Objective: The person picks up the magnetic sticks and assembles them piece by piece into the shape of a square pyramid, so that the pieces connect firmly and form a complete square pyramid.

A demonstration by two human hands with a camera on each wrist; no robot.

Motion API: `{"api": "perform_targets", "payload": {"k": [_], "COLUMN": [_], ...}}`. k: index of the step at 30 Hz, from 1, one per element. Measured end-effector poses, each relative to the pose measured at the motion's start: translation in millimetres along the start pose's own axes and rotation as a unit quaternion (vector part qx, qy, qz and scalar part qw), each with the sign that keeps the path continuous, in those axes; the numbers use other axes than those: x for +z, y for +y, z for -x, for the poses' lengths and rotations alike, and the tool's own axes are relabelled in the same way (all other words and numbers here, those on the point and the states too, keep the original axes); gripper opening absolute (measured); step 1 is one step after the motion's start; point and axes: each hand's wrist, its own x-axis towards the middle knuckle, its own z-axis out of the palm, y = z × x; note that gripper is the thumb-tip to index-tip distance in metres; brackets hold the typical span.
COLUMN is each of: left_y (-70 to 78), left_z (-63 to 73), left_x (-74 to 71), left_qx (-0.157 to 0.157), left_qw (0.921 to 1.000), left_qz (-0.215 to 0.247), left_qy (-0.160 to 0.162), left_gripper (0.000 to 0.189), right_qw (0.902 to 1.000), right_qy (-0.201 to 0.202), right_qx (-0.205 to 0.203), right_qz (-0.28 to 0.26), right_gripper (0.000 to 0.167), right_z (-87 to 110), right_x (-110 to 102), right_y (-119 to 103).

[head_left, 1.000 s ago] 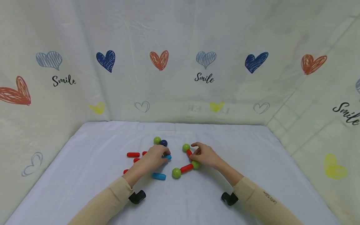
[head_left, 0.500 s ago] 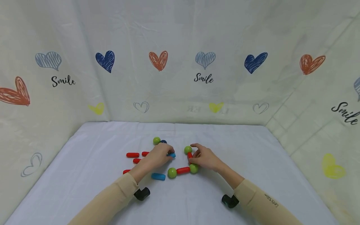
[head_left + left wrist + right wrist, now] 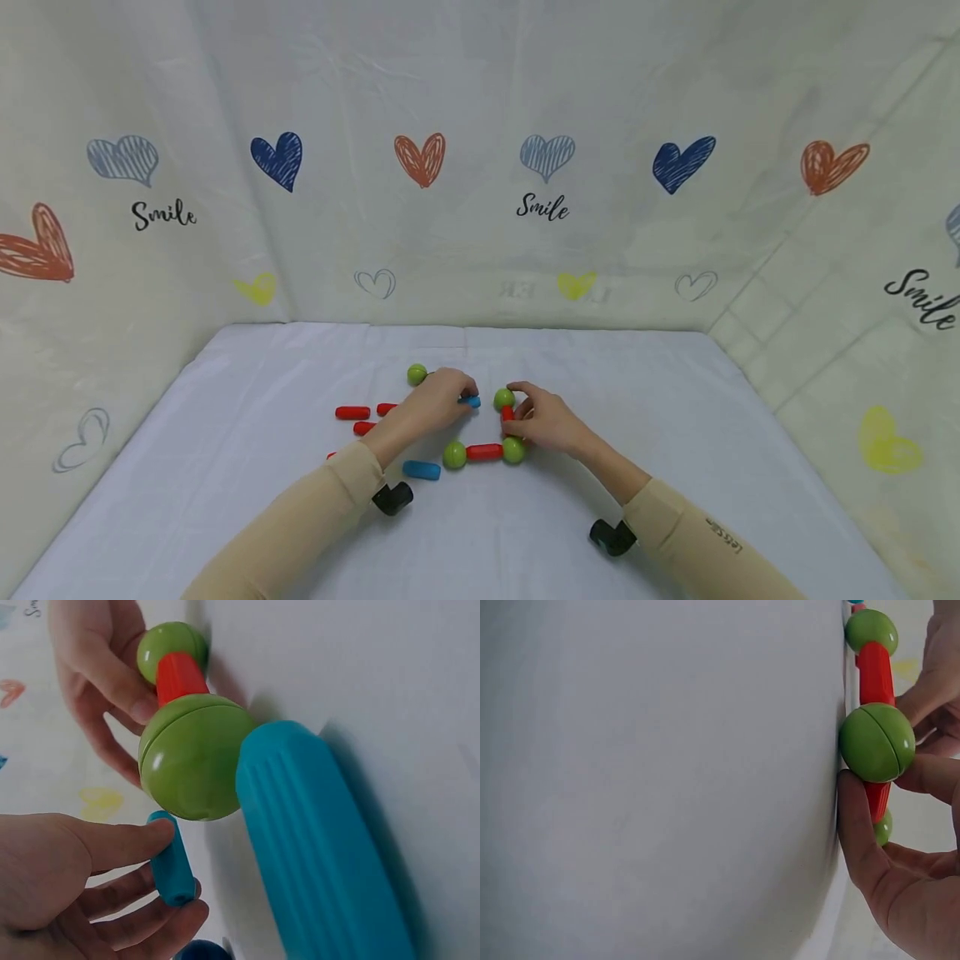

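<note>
My left hand (image 3: 435, 404) pinches a short blue rod (image 3: 172, 859) between thumb and fingers, left of the far end of a joined piece. That piece is an L of three green balls linked by two red rods. Its far ball (image 3: 504, 399), corner ball (image 3: 513, 450) and left ball (image 3: 454, 455) all show in the head view. The near red rod (image 3: 484, 452) lies crosswise. With thumb and fingers, my right hand (image 3: 551, 417) grips the other red rod (image 3: 877, 799), which points away from me, its index finger at the far ball.
A second blue rod (image 3: 422, 470) lies just left of the joined piece. Several loose red rods (image 3: 352, 412) are farther left, partly behind the left arm. Beyond the left hand sits another green ball (image 3: 417, 374); a dark blue ball (image 3: 202, 951) is mostly hidden.
My left hand has moved right and farther away with the blue rod. In the right hand, the joined piece has turned: its left ball went left, and the near red rod now lies nearly level.
</note>
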Motion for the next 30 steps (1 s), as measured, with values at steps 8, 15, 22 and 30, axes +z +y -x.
{"api": "perform_targets", "payload": {"k": [8, 15, 22, 30], "left_y": [2.7, 6.2, 9.1, 9.1], "left_z": [-14.2, -21.6, -23.8, -23.1], "left_x": [0.9, 2.3, 2.2, 2.4], "left_qx": [0.028, 0.031, 0.038, 0.036], "left_qw": [0.9990, 0.9989, 0.9990, 0.9991], "left_qz": [-0.034, -0.034, -0.020, -0.012], "left_qy": [-0.005, -0.008, -0.010, -0.017], "left_gripper": [0.020, 0.020, 0.021, 0.021], "right_qw": [0.9998, 0.9998, 0.9998, 0.9999], "right_qy": [-0.009, -0.009, -0.008, -0.007], "right_qx": [0.006, 0.003, 0.005, 0.003], "right_qz": [-0.015, -0.015, -0.016, -0.014], "right_gripper": [0.061, 0.061, 0.062, 0.063], "right_z": [0.3, 0.0, -1.1, -2.2], "right_x": [-0.5, -1.3, -1.6, -0.4], "right_y": [-0.5, -1.0, -0.5, 1.9]}}
